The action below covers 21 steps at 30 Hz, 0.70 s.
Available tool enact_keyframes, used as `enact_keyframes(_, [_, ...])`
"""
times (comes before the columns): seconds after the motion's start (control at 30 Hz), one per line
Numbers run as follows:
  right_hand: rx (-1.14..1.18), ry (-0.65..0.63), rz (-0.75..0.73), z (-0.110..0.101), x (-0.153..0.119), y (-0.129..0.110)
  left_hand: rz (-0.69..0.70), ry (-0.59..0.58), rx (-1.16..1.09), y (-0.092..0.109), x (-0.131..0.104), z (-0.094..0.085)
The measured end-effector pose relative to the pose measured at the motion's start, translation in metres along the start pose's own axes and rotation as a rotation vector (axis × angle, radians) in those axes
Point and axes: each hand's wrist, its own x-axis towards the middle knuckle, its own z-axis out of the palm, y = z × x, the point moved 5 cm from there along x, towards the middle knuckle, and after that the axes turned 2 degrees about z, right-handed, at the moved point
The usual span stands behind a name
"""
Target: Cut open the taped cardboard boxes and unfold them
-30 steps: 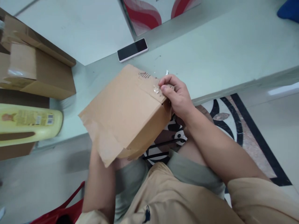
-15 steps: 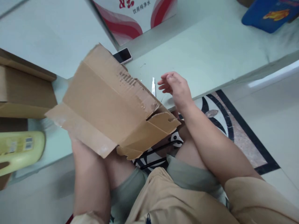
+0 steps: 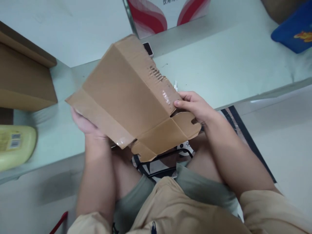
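A brown cardboard box (image 3: 126,87) with its flaps spread out is held tilted above my lap. Its upper right flap is torn, with bared corrugation and a shiny strip of tape. My left hand (image 3: 85,123) supports it from beneath at the lower left edge, the fingers mostly hidden behind the cardboard. At the right corner my right hand (image 3: 193,104) pinches the torn flap, thumb on top and fingers behind. Just beyond that hand, the metallic tip of a slim tool (image 3: 175,85) shows on the table, the rest covered.
A phone (image 3: 148,49) lies on the pale green table (image 3: 231,68) behind the cardboard. Farther back stands a red and white carton (image 3: 168,16); a blue container (image 3: 292,31) is at the right. Brown boxes (image 3: 24,74) and a yellow bottle (image 3: 17,146) are on the left.
My right hand has gone from free beside the cardboard to gripping its torn flap. The cardboard has turned more face-up, now covering most of the slim tool. The view has shifted slightly.
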Motion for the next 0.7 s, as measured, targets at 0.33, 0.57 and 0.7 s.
enact_keyframes(0.33, [0.129,0.274,0.027,-0.002,0.012,0.015,-0.251,0.140,0.035,-0.016,-0.013,-0.058])
enact_keyframes(0.57, [0.067,0.170,-0.030,0.009,0.012,0.017,-0.116,0.227,-0.116,-0.025,0.003,-0.059])
enact_keyframes(0.7, [-0.065,0.187,0.016,0.020,0.008,0.030,-0.165,0.180,-0.153,-0.037,0.008,-0.038])
